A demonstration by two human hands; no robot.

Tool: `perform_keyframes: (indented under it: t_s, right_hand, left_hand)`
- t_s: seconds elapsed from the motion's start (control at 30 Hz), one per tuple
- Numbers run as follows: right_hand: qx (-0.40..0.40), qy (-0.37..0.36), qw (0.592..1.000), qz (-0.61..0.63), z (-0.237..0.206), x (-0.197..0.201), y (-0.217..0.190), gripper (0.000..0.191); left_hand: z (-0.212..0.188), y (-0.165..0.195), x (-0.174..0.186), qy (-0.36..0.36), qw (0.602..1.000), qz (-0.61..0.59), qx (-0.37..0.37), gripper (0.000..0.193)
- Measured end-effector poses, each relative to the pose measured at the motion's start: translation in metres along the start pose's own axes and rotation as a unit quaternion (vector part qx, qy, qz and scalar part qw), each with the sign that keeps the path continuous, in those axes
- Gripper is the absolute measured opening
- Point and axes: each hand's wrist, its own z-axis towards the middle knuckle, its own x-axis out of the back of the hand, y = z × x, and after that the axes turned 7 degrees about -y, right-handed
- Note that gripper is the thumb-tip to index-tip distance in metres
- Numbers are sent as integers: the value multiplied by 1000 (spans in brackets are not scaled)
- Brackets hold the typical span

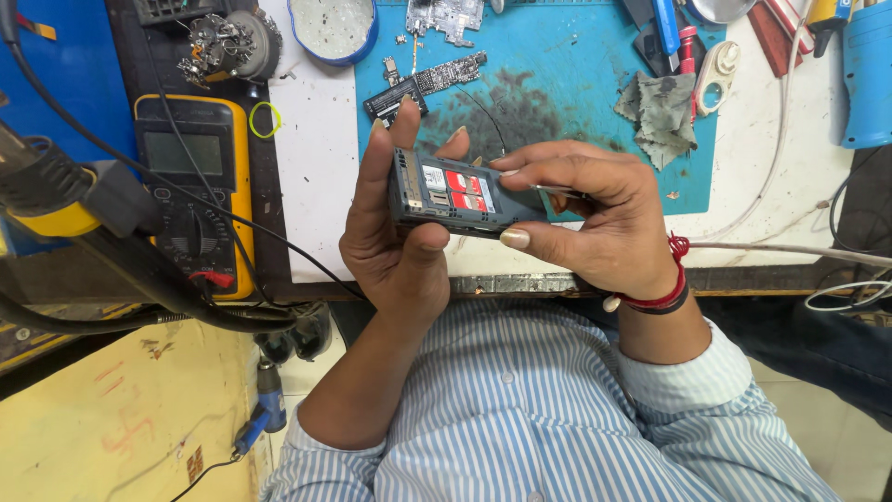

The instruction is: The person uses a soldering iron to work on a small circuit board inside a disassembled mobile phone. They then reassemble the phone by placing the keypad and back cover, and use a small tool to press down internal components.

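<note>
A small dark phone body (452,199) with its back cover off shows red and white slots inside. My left hand (395,237) wraps around its left end, thumb underneath and fingers behind. My right hand (595,218) grips its right end, thumb on the lower edge. A thin metal tool (556,190) lies between the right fingers, pointing right. Both hands hover over the front edge of the blue work mat (557,84).
A yellow multimeter (190,181) lies at the left with black cables crossing it. Circuit boards (437,76), a round blue-rimmed tin (332,28), a grey cloth (662,112) and hand tools (669,33) sit on the mat. White cables (799,249) run at the right.
</note>
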Motion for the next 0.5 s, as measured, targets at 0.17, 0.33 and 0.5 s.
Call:
perform_keyframes:
  t_s: [0.17,0.33,0.5]
  right_hand:
    - [-11,6,1000,-5,0,-2,2,40]
    - [-5,10,999,-34,1,-3,1,38]
    - [4,0,998,-70,4,-4,1,39]
  left_hand:
    - [1,2,-1,2,1000,-1,4,69]
    - [4,5,1,6,1000,21,15,74]
    - [4,5,5,-13,999,32,12,71]
